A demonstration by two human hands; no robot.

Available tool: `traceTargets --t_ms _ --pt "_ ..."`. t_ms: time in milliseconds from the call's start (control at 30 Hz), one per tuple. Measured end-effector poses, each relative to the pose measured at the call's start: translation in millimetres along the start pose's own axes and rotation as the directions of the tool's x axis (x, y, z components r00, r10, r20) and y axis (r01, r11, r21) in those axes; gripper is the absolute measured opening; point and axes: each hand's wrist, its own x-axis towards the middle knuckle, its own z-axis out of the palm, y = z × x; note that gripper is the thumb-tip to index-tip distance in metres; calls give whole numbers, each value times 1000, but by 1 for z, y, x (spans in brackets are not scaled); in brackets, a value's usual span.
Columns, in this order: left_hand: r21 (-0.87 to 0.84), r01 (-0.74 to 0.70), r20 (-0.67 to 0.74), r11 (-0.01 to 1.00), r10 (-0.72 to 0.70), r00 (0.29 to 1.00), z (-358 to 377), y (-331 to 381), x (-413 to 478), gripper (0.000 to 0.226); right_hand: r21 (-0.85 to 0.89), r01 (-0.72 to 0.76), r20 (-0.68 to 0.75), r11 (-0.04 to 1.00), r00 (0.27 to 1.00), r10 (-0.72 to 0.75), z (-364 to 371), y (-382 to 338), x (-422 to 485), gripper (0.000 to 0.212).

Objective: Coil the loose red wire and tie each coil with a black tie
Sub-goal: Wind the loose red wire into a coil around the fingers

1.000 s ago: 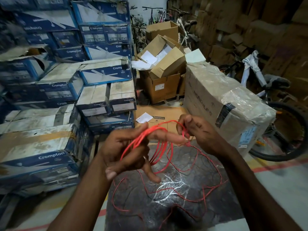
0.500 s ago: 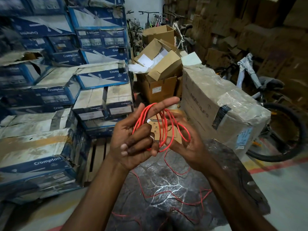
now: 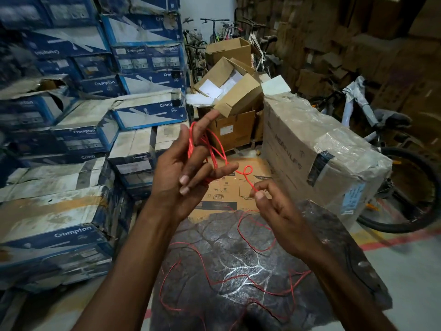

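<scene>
My left hand (image 3: pixel 186 168) holds the coiled red wire (image 3: pixel 216 145) above the dark mat (image 3: pixel 238 259), fingers curled round its loops. My right hand (image 3: pixel 276 206) pinches the strand, fingers together; the rest trails across the mat.

We have one wide head view. It looks forward and down, close over the left hand (image 3: pixel 177 170) and right hand (image 3: pixel 276 209).

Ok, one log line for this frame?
phase: coiling | left hand: holds red wire loops | right hand: pinches loose strand | tied: not yet
</scene>
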Motion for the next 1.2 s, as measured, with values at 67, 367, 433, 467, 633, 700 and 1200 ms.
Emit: traceTargets --t_ms 67,367,433,467,633,700,1200 --pt "132 -6 -86 991 18 996 3 -3 3 53 -128 80 8 989 997 -80 -5 -4 -4 25" --pt "307 2 -331 952 105 938 4 -21 21 51 -219 191 165 957 974 -156 -20 -20 -17 31" --pt "490 47 -365 870 157 918 5 -25 22 50 -233 207 133 950 975 -179 -27 -22 -18 28" --pt "613 62 -351 787 202 914 5 -27 21 50 -243 218 127 945 973 -192 -31 -23 -19 27" --pt "977 213 -202 10 369 907 -15 -40 15 45 -278 317 61 907 948 -313 -50 -45 -18 26" --pt "973 226 -205 -48 271 940 -20 -45 9 46 -303 326 -9 896 939 -345 -59 -54 -13 27" --pt "121 397 261 910 -415 871 39 -43 -37 56 -225 219 -507 949 806 -306 -70 -34 60 9"
